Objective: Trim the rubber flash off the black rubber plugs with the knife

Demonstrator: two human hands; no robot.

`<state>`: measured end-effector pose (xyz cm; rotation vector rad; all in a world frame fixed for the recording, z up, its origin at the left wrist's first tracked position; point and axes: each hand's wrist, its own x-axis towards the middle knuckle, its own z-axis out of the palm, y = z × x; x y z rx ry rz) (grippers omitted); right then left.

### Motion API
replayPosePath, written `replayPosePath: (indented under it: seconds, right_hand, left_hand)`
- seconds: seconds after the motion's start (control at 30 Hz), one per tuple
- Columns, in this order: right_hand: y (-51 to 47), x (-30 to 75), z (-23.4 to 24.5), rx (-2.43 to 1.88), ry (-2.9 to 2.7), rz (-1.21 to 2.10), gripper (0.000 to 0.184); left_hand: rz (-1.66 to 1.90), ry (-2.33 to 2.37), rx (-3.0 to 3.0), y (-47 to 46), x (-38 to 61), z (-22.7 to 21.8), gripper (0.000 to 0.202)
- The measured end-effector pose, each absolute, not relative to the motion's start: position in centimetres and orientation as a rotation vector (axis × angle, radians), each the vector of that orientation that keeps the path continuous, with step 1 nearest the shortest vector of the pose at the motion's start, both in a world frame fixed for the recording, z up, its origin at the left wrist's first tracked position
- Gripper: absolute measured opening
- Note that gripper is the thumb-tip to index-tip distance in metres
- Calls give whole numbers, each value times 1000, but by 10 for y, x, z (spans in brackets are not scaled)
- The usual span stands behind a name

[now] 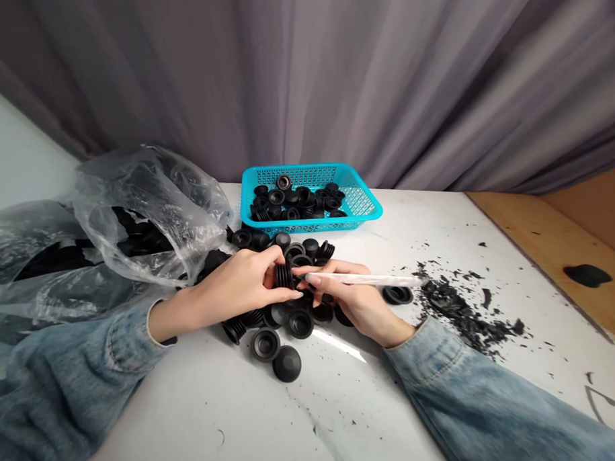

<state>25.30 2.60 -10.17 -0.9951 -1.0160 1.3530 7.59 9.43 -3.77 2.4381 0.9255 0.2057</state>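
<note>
L hand (243,283) sat just left of frame ctr, fingers and thumb clamped on a black ribbed rubber part (285,276), held on its side above the table. R hand (358,303) lay at 3 o'clock from that part, fingers closed round a thin white tool (370,279). The tool's near end met the part; its far end pointed out toward 3 o'clock. Couldn't tell what kind of tip it had, too small.

Under and around both hands lay a loose pile of black rubber parts (290,322), spreading from 12 to 6 o'clock of the held one, w/ two cap-like ones at the 6 o'clock edge. One single ring part (397,294) lay apart, just beside the R hand at its 2 o'clock.

Blue mesh basket (367,205) stood at 12 o'clock, more black parts inside. Clear plastic bag (134,189) slumped at 10 o'clock, also w/ black parts. Black shavings (456,306) were scattered at 3 o'clock on the white table (217,408). Wooden surface (564,235) ran along the table's edge at 2–3 o'clock. Grey curtain (332,75) hung behind. Both forearms wore denim sleeves (485,399).
</note>
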Motion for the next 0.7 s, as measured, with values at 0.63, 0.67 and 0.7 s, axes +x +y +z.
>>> replayPosePath:
  seconds: [0.63, 0.67, 0.7]
  right_hand:
    - [22, 250, -96, -1158, -1170, 1162, 28]
    - [22, 250, -96, -1157, -1172, 1159, 28]
    - [22, 250, -97, -1154, -1172, 1153, 27]
  left_hand:
    - [255, 944, 2390, 91, 80, -45, 35]
    - [255, 947, 2392, 91, 80, -45, 35]
    - [255, 948, 2395, 90, 80, -44, 35]
